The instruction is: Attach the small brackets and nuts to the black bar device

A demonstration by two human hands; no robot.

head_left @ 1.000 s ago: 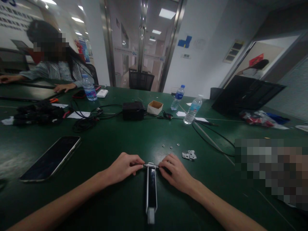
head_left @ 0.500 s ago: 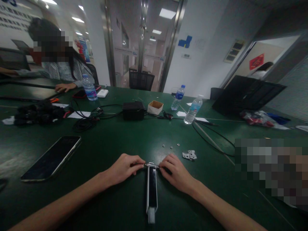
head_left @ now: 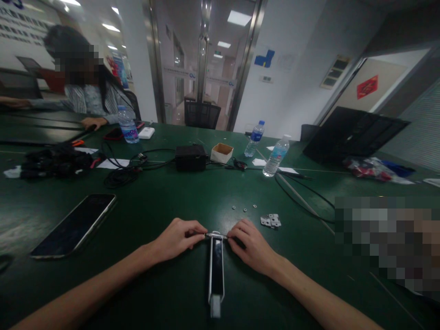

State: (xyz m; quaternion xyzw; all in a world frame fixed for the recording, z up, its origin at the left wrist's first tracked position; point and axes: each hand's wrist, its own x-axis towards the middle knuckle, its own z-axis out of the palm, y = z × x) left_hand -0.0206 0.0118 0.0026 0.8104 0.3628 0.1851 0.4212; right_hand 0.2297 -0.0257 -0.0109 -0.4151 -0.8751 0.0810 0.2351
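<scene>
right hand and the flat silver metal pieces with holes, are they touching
Apart. The head view shows green tabletop between the right hand and the flat silver metal pieces with holes.

Both ends of the thin rod (head_left: 216, 236) disappear at the fingers (head_left: 195, 227) of the left hand (head_left: 172, 240) and the right hand (head_left: 252, 250), so its tips are hidden. The forearms (head_left: 103, 279) run out of view at the near side. Three little pieces (head_left: 245, 210) on the tabletop (head_left: 154, 197) are too small to make out well. Blur blocks (head_left: 395, 243) mask whatever lies near right. At the left edge, a dark object (head_left: 4, 262) is cut off; farther back, a black bundle (head_left: 57, 162) stays indistinct, and the wall lettering (head_left: 20, 32) is smeared.
</scene>
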